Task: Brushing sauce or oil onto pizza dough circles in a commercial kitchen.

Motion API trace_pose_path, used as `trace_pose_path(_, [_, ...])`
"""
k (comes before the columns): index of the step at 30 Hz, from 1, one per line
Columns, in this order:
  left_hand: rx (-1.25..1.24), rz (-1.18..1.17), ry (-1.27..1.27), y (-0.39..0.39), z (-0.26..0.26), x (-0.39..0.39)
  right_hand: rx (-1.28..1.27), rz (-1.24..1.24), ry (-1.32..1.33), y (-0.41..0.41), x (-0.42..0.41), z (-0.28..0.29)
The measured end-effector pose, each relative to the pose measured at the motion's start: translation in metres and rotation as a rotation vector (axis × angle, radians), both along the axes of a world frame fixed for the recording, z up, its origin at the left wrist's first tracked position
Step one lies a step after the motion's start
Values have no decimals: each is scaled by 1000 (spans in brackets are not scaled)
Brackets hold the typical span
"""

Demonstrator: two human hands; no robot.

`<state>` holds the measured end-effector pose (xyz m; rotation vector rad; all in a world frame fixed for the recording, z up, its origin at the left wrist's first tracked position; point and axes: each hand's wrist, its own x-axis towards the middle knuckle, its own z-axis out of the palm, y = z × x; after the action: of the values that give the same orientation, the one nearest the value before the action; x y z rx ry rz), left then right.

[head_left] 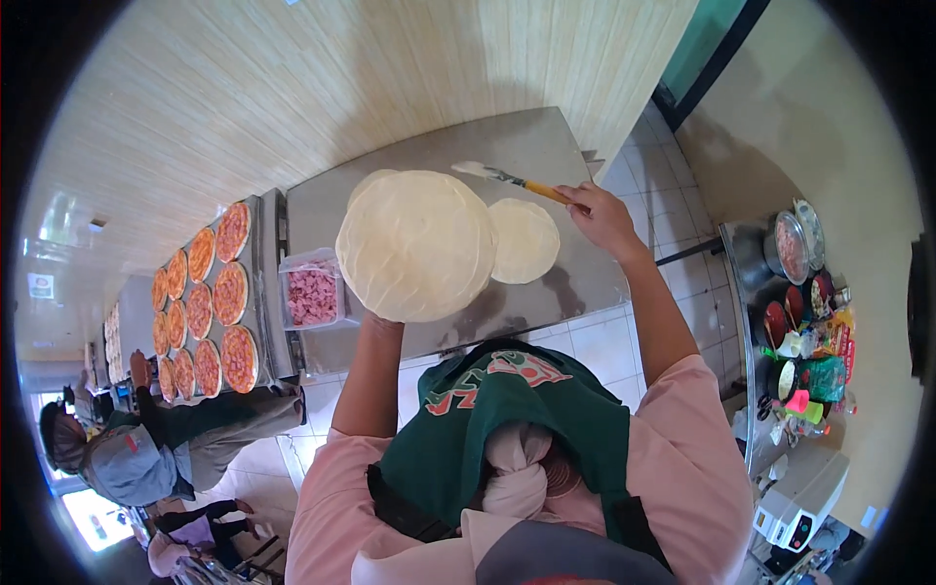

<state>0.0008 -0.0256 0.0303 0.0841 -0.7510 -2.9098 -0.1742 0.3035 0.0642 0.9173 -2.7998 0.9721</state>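
Observation:
My left hand (382, 319) is mostly hidden under a large pale dough round (417, 245), which it holds up over the metal table. Cream-coloured ridges of a spread mark the top of this round. Another pale edge (363, 189) shows behind its upper left rim. A smaller dough round (524, 241) lies on the table to its right, partly overlapped in view. My right hand (599, 216) grips the yellow wooden handle of a pastry brush (545, 191). The brush's pale, coated tip points left, above the table and apart from the dough.
A clear plastic tub (341, 322) of diced pink meat stands left of the dough. Beyond it, several topped pizzas (230, 284) lie on metal trays. A co-worker (131, 453) stands there. To the right, a side table (735, 292) carries bowls, bottles and packets. A wall (307, 88) borders the table's far side.

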Motion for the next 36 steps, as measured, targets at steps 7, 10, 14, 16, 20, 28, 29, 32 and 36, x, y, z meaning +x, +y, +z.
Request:
trace_pose_path(7, [138, -178, 150, -24, -40, -78, -307, -236, -268, 71, 23, -62])
trace_pose_path(10, [173, -148, 40, -11, -31, -104, -466, -504, -491, 107, 52, -84])
trace_pose_path(14, [129, 55, -152, 2, -36, -141, -575, -655, -648, 127, 93, -98])
trace_pose_path(16, [110, 98, -217, 18, -40, -160, -573, -747, -678, 135, 110, -109])
trace_pose_path(20, [129, 171, -340, 28, -53, -196, -649, -784, -716, 142, 125, -120])
trace_pose_path(28, [160, 108, -636, -19, -126, -216, -635, -754, -591, 137, 123, -133])
trace_pose_path(29, [182, 138, -784, -20, -130, -210, -611, -753, -589, 136, 125, -136])
trace_pose_path(32, [118, 78, -910, -6, -124, -191, -587, -789, -578, 133, 135, -142])
trace_pose_path(36, [-59, -36, -723, -21, -122, -152, -659, -805, -641, 109, 145, -127])
